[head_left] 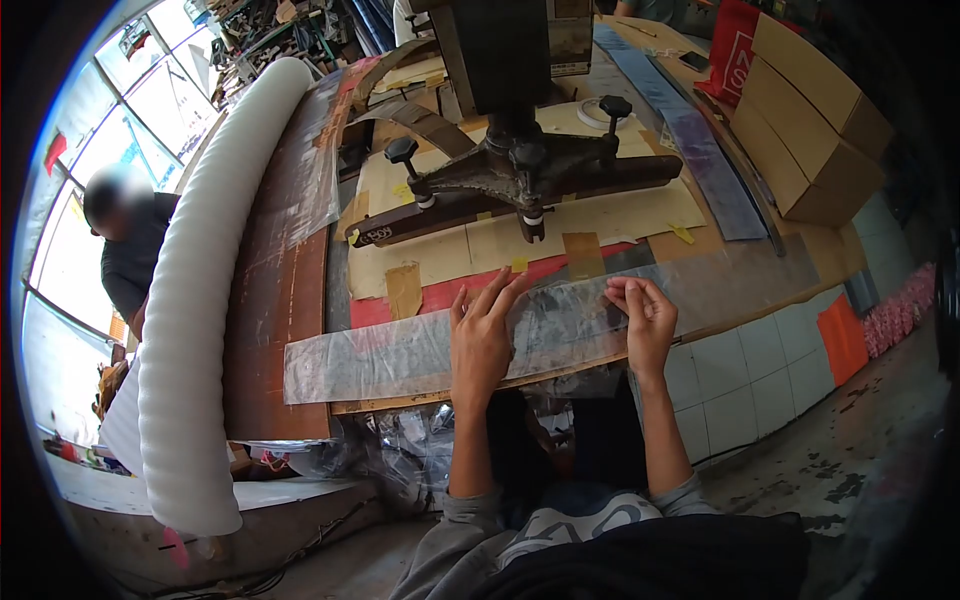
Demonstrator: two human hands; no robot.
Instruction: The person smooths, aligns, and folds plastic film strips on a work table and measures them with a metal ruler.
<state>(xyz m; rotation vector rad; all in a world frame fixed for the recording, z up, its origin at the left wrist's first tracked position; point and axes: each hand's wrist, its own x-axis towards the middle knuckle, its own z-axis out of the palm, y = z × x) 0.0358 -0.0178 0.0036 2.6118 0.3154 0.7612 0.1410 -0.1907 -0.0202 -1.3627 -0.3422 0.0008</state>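
A long strip of clear, wrinkled plastic film (400, 350) lies along the near edge of the work table. My left hand (482, 345) rests over its middle, fingers stretched forward and slightly apart. To the right, my right hand (647, 315) is above the same film with thumb and fingertips pinched together; what is between them, if anything, is too small to make out. Just beyond the fingers, a small yellow tape piece (519, 265) and a brown tape patch (584, 256) sit near a red strip (460, 291).
A dark metal press head with a long bar (560, 195) stands over a cream board (430, 250). A white foam roll (185, 330) runs along the left. Cardboard boxes (800, 120) stand at the right. A person (135, 245) is beyond the roll.
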